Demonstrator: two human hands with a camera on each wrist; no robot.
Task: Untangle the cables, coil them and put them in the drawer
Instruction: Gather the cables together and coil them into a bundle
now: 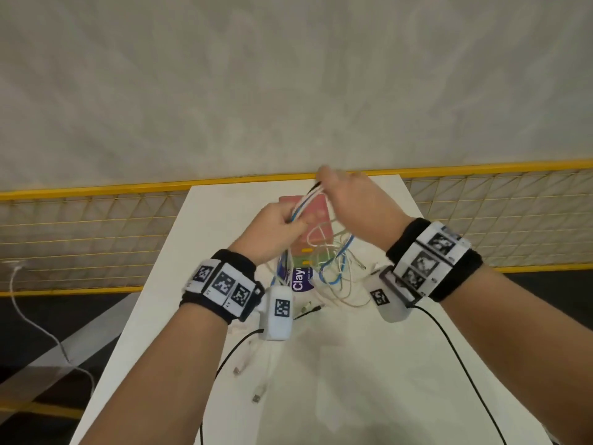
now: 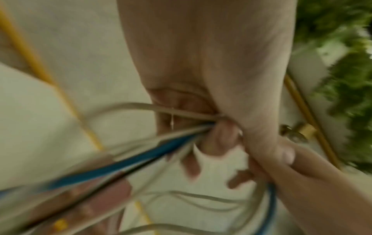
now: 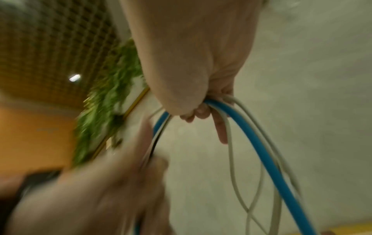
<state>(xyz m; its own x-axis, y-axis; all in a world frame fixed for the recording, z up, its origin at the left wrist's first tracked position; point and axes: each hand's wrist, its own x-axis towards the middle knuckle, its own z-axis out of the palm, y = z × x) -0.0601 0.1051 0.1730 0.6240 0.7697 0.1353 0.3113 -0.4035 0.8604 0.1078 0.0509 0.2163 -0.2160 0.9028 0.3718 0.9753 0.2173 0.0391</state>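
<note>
A tangle of white, blue and black cables (image 1: 330, 268) hangs over the middle of the white table (image 1: 385, 364). My left hand (image 1: 282, 226) grips a bundle of the strands in its curled fingers, as the left wrist view shows with the blue cable (image 2: 124, 165) and white ones running out of the fist. My right hand (image 1: 340, 194), higher and further back, holds the same bundle (image 3: 247, 127) looped over its curled fingers. A taut stretch of cables (image 1: 306, 202) runs between the two hands. Loose plug ends (image 1: 256, 395) lie on the table near me.
A pink and green box (image 1: 316, 220) with a purple label lies on the table under the tangle. A yellow wire fence (image 1: 96, 226) runs behind the table. Black wrist-camera leads (image 1: 462, 364) trail over the near table. No drawer is in view.
</note>
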